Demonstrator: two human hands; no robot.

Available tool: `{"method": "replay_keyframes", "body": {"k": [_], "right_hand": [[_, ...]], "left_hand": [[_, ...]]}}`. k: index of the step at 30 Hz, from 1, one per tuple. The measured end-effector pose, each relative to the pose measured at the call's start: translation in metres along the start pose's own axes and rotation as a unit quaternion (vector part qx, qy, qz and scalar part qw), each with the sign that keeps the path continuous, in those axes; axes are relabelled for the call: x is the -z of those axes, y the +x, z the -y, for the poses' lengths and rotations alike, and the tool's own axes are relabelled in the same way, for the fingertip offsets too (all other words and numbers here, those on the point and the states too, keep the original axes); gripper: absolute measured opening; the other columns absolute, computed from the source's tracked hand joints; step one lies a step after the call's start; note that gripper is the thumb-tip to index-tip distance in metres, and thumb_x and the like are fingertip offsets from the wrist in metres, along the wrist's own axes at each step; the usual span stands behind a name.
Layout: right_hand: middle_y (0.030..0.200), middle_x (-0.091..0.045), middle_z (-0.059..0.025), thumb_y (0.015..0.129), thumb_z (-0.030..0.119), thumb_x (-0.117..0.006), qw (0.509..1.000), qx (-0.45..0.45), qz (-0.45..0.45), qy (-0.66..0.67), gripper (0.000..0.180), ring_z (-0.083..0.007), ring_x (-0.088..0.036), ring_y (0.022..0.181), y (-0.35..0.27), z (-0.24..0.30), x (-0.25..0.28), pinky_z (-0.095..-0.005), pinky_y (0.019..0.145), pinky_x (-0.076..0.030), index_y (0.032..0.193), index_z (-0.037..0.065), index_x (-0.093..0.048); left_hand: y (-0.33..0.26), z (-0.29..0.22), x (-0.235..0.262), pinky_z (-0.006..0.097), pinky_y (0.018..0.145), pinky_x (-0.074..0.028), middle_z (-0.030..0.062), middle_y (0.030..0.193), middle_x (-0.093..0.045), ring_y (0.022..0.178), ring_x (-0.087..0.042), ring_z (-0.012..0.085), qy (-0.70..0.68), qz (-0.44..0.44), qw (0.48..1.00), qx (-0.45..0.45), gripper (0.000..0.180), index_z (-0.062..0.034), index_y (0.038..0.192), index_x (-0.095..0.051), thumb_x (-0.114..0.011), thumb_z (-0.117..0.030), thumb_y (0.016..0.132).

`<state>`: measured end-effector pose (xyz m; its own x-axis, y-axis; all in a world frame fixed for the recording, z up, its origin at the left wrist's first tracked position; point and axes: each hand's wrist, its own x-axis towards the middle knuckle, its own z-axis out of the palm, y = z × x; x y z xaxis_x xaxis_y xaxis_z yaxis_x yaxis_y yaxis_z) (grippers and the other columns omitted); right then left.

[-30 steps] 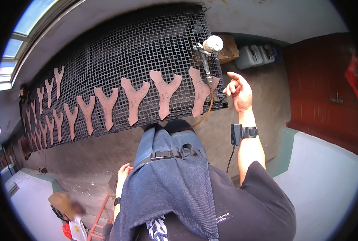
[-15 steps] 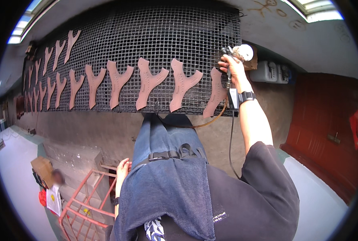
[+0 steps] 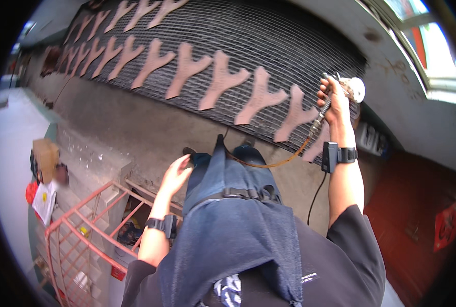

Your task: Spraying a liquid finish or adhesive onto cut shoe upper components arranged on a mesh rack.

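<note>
My right hand (image 3: 334, 102) is wrapped around a spray gun (image 3: 355, 90) with a round whitish cup, held over the right end of a dark wire mesh rack (image 3: 284, 56). An orange-brown hose (image 3: 276, 165) runs from its grip, curving toward my waist. Flat pinkish-brown Y-shaped pieces, perhaps leather, lie in two rows on the mesh. The rightmost piece (image 3: 317, 146) is partly hidden by my right wrist and the hose; beside it lies another Y-shaped piece (image 3: 294, 115). Nothing is in my left hand (image 3: 175, 176), which hangs by my blue apron (image 3: 233, 220) with fingers loosely stretched.
A pink metal railing (image 3: 87, 217) stands at the lower left, close to my left forearm. Beyond it are a cardboard box (image 3: 46, 159) and steps. To the right are a dark red door (image 3: 407, 225) and white containers (image 3: 371, 140). A window (image 3: 417, 46) is at the upper right.
The view has turned, so the rack now slants down to the right. My left hand has come forward from my side. My right hand still holds the spray gun near the rack's right end.
</note>
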<state>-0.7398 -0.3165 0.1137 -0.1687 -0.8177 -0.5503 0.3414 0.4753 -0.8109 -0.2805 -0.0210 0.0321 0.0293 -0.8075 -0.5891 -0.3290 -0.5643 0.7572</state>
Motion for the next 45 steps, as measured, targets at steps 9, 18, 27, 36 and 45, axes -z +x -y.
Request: {"method": "replay_keyframes", "body": {"k": [9, 18, 27, 36, 45], "right_hand": [[0.080, -0.062, -0.0028, 0.095, 0.040, -0.064, 0.990, -0.074, 0.117, 0.042, 0.038, -0.0159, -0.063, 0.067, -0.068, -0.011, -0.213, -0.0238, 0.048, -0.045, 0.101, 0.002, -0.064], [0.081, -0.062, -0.0032, 0.096, 0.041, -0.061, 0.983, -0.079, 0.154, 0.067, 0.038, -0.0175, -0.063, 0.070, -0.075, -0.024, -0.364, -0.0251, 0.051, -0.048, 0.100, 0.003, -0.062], [0.074, -0.059, 0.0003, 0.098, 0.047, -0.058, 0.989, -0.018, 0.139, -0.047, 0.040, -0.0124, -0.059, 0.061, -0.022, -0.026, -0.501, -0.0216, 0.045, -0.042, 0.096, 0.007, -0.061], [0.068, -0.056, 0.0080, 0.095, 0.054, -0.060, 0.948, 0.025, 0.133, -0.289, 0.042, -0.0028, -0.045, 0.048, 0.055, 0.020, -0.530, -0.0188, 0.039, -0.033, 0.091, 0.012, -0.068], [0.067, -0.058, 0.0072, 0.093, 0.048, -0.063, 0.928, 0.052, 0.034, -0.366, 0.036, -0.0023, -0.042, 0.045, 0.040, -0.007, -0.547, -0.0193, 0.040, -0.033, 0.088, 0.013, -0.070]], "left_hand": [[0.021, -0.031, 0.095, 0.047, 0.122, -0.021, 0.0115, 0.127, -0.061, 0.130, -0.050, 0.0288, 0.233, 0.215, 0.936, -0.153, 0.063, -0.0160, 0.139, -0.054, -0.073, -0.036, 0.082], [-0.009, 0.037, 0.231, 0.041, 0.120, -0.029, 0.0154, 0.150, -0.041, 0.143, -0.036, 0.0312, 0.131, -0.032, 0.957, -0.258, 0.080, -0.0129, 0.151, -0.037, -0.072, -0.036, 0.083], [0.044, 0.026, 0.312, 0.038, 0.076, -0.053, 0.0108, 0.091, -0.070, 0.086, -0.069, 0.0243, 0.097, 0.048, 0.982, -0.157, 0.032, -0.0089, 0.105, -0.068, -0.067, -0.036, 0.088], [-0.025, 0.166, 0.513, 0.043, 0.072, -0.054, 0.0155, 0.084, -0.070, 0.082, -0.068, 0.0356, 0.263, -0.233, 0.931, 0.098, 0.015, -0.0089, 0.085, -0.069, -0.071, -0.022, 0.080], [0.073, 0.064, 0.572, 0.024, 0.059, -0.039, -0.0032, 0.070, -0.058, 0.065, -0.049, 0.0053, -0.095, -0.242, 0.959, -0.109, 0.027, -0.0013, 0.087, -0.070, -0.069, -0.028, 0.093]]}}
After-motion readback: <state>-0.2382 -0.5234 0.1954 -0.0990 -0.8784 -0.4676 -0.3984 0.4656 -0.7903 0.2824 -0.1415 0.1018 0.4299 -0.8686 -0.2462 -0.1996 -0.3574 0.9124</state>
